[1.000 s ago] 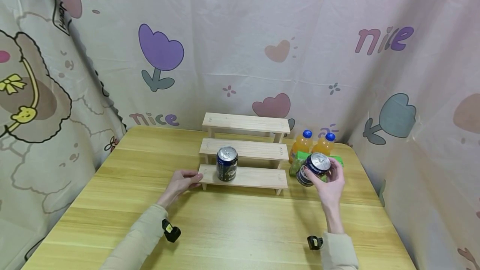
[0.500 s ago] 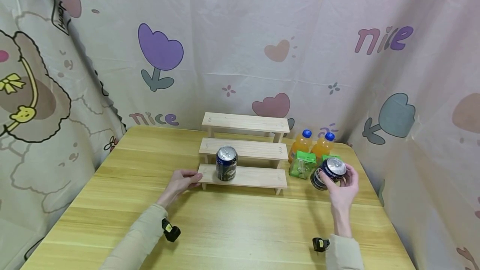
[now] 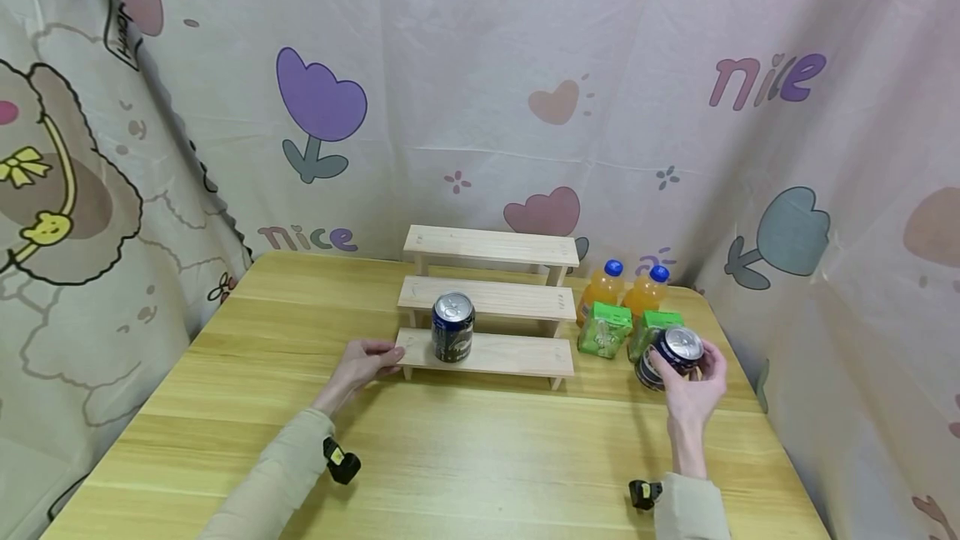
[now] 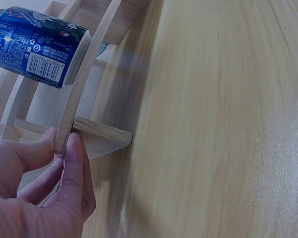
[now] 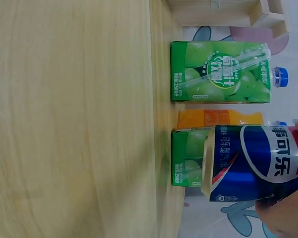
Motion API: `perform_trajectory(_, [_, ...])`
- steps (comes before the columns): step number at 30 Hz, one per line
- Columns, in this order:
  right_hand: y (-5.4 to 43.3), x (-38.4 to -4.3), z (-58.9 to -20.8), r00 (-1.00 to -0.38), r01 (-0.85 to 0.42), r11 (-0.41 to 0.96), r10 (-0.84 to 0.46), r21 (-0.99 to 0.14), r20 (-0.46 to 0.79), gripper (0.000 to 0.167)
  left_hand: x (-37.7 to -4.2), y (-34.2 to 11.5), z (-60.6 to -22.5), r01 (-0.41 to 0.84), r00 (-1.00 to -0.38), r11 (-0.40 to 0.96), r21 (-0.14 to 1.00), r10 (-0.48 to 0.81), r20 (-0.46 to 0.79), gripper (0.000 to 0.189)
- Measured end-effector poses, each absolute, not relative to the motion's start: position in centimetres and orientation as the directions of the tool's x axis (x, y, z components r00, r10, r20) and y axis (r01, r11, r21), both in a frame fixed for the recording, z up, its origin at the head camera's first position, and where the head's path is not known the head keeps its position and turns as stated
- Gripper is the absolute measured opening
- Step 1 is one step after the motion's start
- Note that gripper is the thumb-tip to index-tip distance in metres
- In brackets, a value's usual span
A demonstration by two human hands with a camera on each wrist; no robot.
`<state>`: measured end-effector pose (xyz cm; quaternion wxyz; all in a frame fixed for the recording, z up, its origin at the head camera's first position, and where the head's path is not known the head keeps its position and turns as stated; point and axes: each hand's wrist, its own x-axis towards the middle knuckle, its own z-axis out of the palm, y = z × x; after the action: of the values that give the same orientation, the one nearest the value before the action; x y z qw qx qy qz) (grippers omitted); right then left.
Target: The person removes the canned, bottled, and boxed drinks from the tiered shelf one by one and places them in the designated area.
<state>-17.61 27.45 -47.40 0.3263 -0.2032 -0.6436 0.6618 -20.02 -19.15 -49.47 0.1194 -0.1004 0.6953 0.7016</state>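
Note:
My left hand [image 3: 365, 365] pinches the left end of the lowest step of a three-step wooden rack [image 3: 517, 354]; the left wrist view shows thumb and fingers on either side of the board [image 4: 84, 74]. On that step, towards its left, stands a dark blue soda can [image 3: 453, 328], upright. A second blue soda can [image 5: 258, 161] is gripped in my right hand [image 3: 693, 386], slightly tilted. Its base is off the table in the right wrist view. Behind it is a green juice box [image 3: 654, 327], partly hidden by the can.
Another green juice box [image 3: 604, 330] stands between the rack and the held can. Two orange drink bottles [image 3: 602, 288] with blue caps are behind the boxes. A patterned curtain [image 3: 450, 107] hangs along the back and sides of the wooden table [image 3: 480, 457].
My right hand has carried its can to the right and nearer to me, uncovering the left juice box. The left hand, the rack and the can on it have stayed put.

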Motion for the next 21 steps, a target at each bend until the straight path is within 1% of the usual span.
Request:
perform_trajectory(5, [27.9, -17.7, -47.7, -0.706, -0.146, 0.031, 0.697, -0.989, 0.126, 0.069, -20.0, -19.2, -49.5, -0.303, -0.953, -0.003, 0.953, 0.032, -0.303, 0.045])
perform_trajectory(11, [28.5, -17.7, -47.9, -0.723, -0.101, 0.024, 0.685, -0.995, 0.089, 0.072, -20.0, -19.2, -49.5, -0.293, -0.956, 0.007, 0.956, 0.033, -0.293, 0.044])
perform_trajectory(21, [29.0, -17.7, -48.1, -0.732, 0.000, 0.000, 0.681, -1.000, -0.001, 0.069, -20.0, -19.1, -49.5, -0.297, -0.955, -0.001, 0.955, 0.029, -0.296, 0.044])
